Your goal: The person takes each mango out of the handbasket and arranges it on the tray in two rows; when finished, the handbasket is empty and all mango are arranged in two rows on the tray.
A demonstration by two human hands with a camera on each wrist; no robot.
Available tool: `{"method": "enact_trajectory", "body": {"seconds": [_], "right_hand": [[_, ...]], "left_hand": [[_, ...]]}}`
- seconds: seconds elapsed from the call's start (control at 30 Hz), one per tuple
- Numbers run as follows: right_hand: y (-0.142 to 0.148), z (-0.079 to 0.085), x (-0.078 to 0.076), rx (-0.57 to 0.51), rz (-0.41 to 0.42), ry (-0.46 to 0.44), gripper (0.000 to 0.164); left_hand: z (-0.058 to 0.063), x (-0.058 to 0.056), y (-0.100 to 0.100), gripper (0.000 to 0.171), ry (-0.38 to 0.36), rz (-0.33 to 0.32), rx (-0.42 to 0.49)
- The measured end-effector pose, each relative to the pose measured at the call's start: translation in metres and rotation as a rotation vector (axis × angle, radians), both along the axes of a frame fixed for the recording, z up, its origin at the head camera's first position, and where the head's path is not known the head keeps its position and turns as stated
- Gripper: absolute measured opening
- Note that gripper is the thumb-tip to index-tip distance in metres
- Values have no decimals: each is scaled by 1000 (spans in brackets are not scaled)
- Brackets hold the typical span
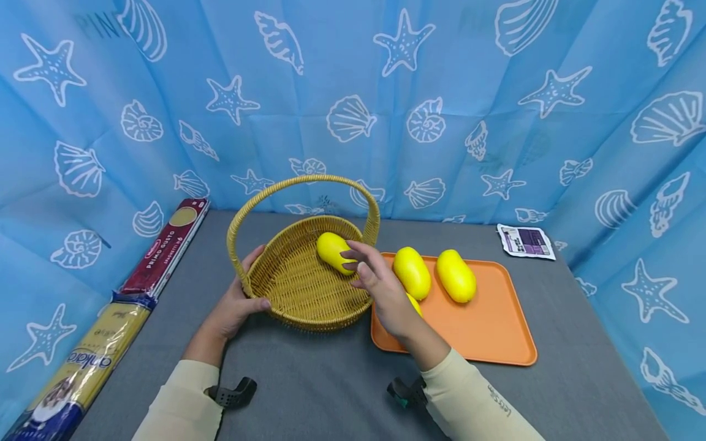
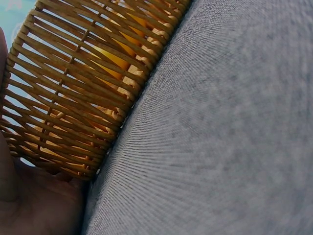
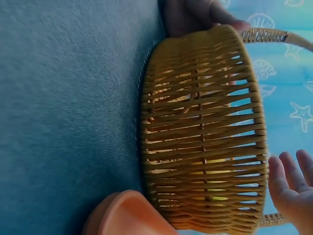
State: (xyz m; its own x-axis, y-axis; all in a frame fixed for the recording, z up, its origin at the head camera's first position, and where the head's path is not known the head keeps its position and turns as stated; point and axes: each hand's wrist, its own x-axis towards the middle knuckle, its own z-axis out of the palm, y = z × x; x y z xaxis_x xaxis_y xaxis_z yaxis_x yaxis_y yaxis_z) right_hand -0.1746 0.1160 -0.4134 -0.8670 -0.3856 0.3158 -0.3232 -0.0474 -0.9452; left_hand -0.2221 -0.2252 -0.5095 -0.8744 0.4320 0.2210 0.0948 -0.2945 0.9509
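Note:
A round woven basket (image 1: 300,288) with a tall arched handle (image 1: 303,179) stands on the grey table. My left hand (image 1: 234,309) grips its left side, the thumb lying by the near rim; in the left wrist view the palm is close against the wicker (image 2: 73,78). One yellow mango (image 1: 333,250) lies inside, toward the basket's right. Over the right rim hovers my right hand (image 1: 388,297), fingers loosely extended and partly covering that mango; it holds nothing. In the right wrist view, its fingers (image 3: 292,176) show beside the rim.
Right of the basket, an orange tray (image 1: 485,334) carries two plainly seen mangoes (image 1: 412,274) and another mostly hidden behind my right wrist. A purple-and-white packet (image 1: 526,242) lies at the back right. Spaghetti packages (image 1: 165,251) line the left edge. A blue curtain (image 1: 353,79) hangs behind.

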Motion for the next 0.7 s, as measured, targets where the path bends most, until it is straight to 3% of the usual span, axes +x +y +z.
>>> {"method": "enact_trajectory", "body": {"seconds": [0.23,0.7], "right_hand": [[-14,0,-20,31,-65,-25,67],[-28,-11,-47,310,-243,28,66]], "left_hand": [[0,0,-1,116,7,11,-12],[2,1,1,113,-20,5,-7]]}}
